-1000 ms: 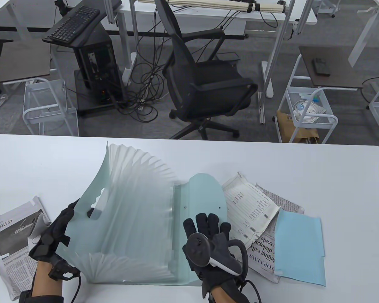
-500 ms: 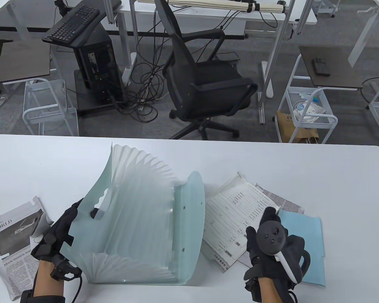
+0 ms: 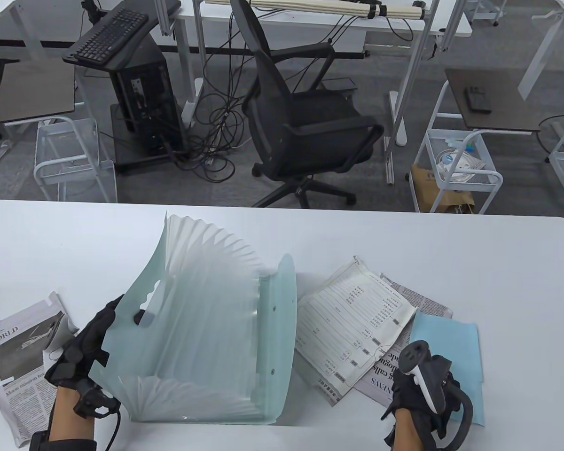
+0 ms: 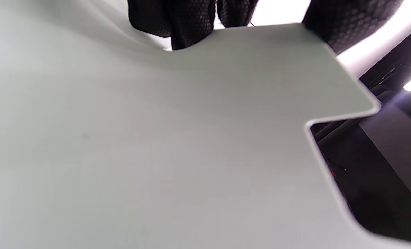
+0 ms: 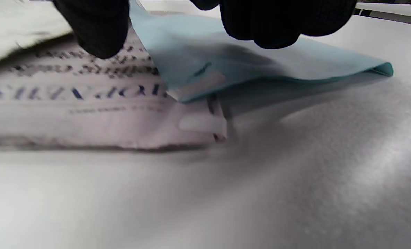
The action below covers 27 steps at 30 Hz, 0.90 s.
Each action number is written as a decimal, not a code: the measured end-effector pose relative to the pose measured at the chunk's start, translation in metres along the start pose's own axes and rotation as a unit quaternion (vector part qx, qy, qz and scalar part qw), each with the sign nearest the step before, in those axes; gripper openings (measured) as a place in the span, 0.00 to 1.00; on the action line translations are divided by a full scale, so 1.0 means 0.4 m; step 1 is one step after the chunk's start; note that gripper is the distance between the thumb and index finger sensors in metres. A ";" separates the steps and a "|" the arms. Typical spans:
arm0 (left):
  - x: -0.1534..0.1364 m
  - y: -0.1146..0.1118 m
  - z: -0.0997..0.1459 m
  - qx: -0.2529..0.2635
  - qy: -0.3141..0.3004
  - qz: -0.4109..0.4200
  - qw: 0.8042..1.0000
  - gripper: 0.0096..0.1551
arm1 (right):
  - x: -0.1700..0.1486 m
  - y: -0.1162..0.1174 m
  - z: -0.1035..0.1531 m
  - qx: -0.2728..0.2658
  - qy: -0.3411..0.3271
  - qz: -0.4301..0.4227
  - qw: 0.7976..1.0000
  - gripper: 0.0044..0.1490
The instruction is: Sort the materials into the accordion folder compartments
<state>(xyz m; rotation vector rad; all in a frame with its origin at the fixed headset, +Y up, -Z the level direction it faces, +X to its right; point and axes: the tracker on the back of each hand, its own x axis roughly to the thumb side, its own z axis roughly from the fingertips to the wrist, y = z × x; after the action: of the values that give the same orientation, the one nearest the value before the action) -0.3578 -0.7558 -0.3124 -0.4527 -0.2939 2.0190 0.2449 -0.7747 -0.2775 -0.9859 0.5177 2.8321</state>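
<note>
At the centre of the white table [image 3: 451, 244] stands the pale green accordion folder [image 3: 202, 338], its pleats fanned open and its flap [image 3: 282, 324] standing up on the right. Left hand [image 3: 82, 350] grips the front cover by the handle cut-out, fingertips [image 4: 177, 20] showing over the edge. Right hand [image 3: 420, 387] hovers low over the near corner of the blue sheet [image 3: 451, 347], which lies on a folded newspaper [image 5: 98, 114] with a printed form [image 3: 352, 319] just beside; its fingers [image 5: 94, 24] hang above the paper, and I cannot tell whether they pinch anything. Another newspaper [image 3: 14, 361] lies at the far left. Likely risks: 2 layers lift together because the sheet overlaps the newspaper, or the flap tips back over the pockets, since nothing holds it
</note>
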 end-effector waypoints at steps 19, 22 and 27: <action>-0.005 0.007 -0.005 -0.004 0.005 -0.003 1.000 0.45 | 0.049 0.010 -0.010 -0.045 0.000 0.080 0.996 0.35; -0.005 0.006 -0.005 -0.004 0.005 -0.001 1.000 0.45 | 0.047 0.006 -0.011 -0.065 0.000 0.085 0.994 0.32; -0.006 0.007 -0.006 -0.005 0.007 -0.003 1.000 0.45 | 0.025 -0.027 0.006 -0.075 -0.019 0.036 0.996 0.28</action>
<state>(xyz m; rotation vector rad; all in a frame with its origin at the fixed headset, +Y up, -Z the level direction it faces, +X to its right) -0.3578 -0.7591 -0.3152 -0.4726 -0.2964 2.0088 0.2378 -0.7638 -0.2852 -0.9519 0.3463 2.9855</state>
